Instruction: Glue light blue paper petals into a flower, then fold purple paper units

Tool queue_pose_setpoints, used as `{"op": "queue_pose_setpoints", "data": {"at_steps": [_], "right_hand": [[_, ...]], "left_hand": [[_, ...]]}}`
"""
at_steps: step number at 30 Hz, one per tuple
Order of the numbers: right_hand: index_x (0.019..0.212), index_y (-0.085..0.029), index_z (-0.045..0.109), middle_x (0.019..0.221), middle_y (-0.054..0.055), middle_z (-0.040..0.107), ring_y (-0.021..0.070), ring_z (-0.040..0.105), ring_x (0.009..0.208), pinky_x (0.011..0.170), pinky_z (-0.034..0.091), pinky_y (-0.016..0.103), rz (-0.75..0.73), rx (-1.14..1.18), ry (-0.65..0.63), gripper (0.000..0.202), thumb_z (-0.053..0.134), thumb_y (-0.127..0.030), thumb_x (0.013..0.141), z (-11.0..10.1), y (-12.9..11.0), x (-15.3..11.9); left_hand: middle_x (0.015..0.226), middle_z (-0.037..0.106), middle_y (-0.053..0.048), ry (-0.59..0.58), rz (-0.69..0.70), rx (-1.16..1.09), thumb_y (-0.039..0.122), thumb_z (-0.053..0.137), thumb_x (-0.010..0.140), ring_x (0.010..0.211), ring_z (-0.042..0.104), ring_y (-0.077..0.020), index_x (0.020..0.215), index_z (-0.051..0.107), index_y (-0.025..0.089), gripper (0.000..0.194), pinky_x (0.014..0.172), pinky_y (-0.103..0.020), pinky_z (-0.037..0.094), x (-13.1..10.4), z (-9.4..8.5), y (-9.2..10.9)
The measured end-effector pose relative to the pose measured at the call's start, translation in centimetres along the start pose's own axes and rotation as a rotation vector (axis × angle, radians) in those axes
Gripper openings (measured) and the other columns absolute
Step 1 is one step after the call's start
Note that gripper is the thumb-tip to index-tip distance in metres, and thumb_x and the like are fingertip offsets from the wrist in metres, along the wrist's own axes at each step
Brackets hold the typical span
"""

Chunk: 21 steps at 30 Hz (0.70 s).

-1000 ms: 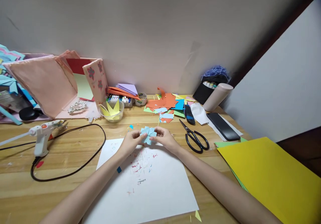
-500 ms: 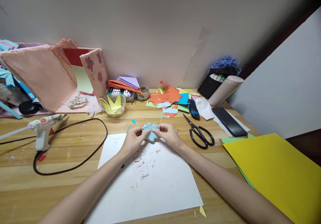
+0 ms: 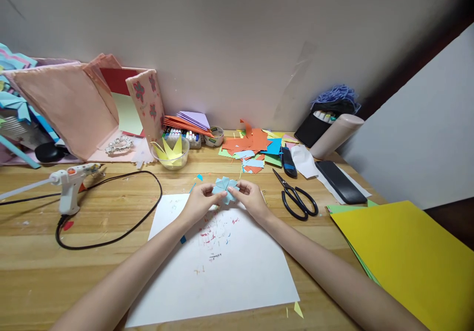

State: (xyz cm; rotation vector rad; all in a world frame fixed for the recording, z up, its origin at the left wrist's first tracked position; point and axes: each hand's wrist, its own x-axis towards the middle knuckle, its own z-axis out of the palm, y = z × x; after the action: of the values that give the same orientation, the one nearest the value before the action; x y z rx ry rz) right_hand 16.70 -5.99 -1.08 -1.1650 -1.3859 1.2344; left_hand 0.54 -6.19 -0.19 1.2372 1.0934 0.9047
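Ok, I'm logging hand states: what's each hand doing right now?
Left hand: closed, holding the light-blue folded paper.
Right hand: closed, holding the light-blue folded paper too.

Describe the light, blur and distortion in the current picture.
Head view: light uneven, the wall darkening toward the upper right corner; head view: left hand, right hand and light-blue paper fairly clear, fine creases hard to read; head view: yellow paper softening toward the right edge, where things look stretched.

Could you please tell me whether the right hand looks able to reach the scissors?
Probably yes: nothing large lies between the right hand and the scissors, though that hand holds the blue folded paper.
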Motion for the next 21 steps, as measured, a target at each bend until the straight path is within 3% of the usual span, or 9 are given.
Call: {"op": "queue_pose_setpoints", "data": {"at_steps": [7, 10, 21], "right_hand": [[0.081, -0.017, 0.058, 0.075, 0.001, 0.058, 0.0127, 0.052, 0.066, 0.060, 0.041, 0.023, -0.041, -0.006, -0.138, 0.024, 0.063, -0.039, 0.073, -0.05, -0.32, -0.44], [0.078, -0.016, 0.057, 0.074, 0.001, 0.057, 0.0131, 0.052, 0.065, 0.059, 0.041, 0.024, -0.052, -0.042, -0.145, 0.023, 0.063, -0.039, 0.073, -0.11, -0.33, -0.49], [0.073, -0.016, 0.056, 0.066, 0.000, 0.052, 0.0127, 0.049, 0.061, 0.056, 0.042, 0.024, -0.060, -0.040, -0.216, 0.025, 0.058, -0.042, 0.076, -0.54, -0.44, -0.19]], "left_hand": [[0.072, 0.063, -0.006, -0.064, 0.093, 0.156, 0.037, 0.061, 0.071, 0.065, 0.058, -0.0155, 0.078, 0.064, 0.009, 0.029, 0.059, -0.025, 0.045, -0.41, -0.28, -0.05], [0.069, 0.061, -0.004, -0.084, 0.120, 0.204, 0.035, 0.060, 0.072, 0.063, 0.056, -0.0143, 0.075, 0.063, 0.009, 0.026, 0.054, -0.022, 0.041, -0.55, -0.16, -0.17], [0.069, 0.062, -0.004, 0.091, 0.053, 0.014, 0.047, 0.063, 0.067, 0.063, 0.057, -0.0160, 0.073, 0.060, 0.011, 0.036, 0.058, -0.027, 0.047, -0.39, 0.38, -0.37]]}}
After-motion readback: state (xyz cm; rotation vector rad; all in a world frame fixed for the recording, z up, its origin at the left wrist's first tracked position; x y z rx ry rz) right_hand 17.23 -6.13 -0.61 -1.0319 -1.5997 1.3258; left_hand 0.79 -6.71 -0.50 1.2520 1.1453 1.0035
